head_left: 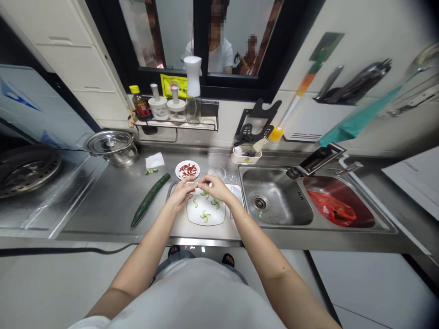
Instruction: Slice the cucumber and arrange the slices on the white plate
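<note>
My left hand (181, 194) and my right hand (213, 186) meet above the far edge of a white plate (192, 216). Their fingertips pinch together on a small pale green piece, apparently a cucumber slice, mostly hidden by the fingers. Thin curved cucumber slices (205, 215) lie on the plate, several arranged in pinwheel shapes. A whole dark green cucumber (149, 201) rests on the steel counter left of my left hand. Just beyond the hands, chopped red pieces (188, 170) sit in a small white dish (177, 171).
Green scraps (151, 172) and a white tissue (155, 160) lie near a lidded steel pot (115, 148). At right, a double sink (274, 205) has a black faucet (313, 162) and a red plastic bag (331, 208). A condiment rack (178, 124) hangs below the window.
</note>
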The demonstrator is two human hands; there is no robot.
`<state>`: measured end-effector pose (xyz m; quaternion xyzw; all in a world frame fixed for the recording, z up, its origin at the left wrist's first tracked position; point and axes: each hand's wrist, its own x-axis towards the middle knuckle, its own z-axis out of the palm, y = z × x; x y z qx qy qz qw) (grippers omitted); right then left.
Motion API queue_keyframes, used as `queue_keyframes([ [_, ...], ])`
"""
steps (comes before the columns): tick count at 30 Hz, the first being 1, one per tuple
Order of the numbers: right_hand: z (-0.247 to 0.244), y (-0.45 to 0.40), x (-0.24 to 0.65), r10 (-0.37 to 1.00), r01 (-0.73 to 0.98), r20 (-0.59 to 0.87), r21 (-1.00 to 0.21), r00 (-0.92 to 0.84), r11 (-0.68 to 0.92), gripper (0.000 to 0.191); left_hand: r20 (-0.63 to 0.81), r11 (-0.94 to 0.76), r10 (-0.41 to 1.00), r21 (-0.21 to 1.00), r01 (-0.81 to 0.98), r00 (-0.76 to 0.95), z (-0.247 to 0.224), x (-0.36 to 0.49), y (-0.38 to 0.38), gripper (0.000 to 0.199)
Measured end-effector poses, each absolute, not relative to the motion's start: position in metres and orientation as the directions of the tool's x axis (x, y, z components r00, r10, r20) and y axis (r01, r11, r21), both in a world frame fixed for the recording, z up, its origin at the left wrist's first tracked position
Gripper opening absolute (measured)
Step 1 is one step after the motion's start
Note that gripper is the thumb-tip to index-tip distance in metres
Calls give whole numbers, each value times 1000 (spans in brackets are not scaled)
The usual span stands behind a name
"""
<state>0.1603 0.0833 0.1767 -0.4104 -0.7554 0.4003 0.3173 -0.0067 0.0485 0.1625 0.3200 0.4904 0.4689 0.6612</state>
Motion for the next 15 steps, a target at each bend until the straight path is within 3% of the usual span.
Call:
queue_keyframes([
  [15,164,79,157,890,390,148,-859,-430,332,16,-169,164,984,982,-92,-55,159,-6,45,50],
])
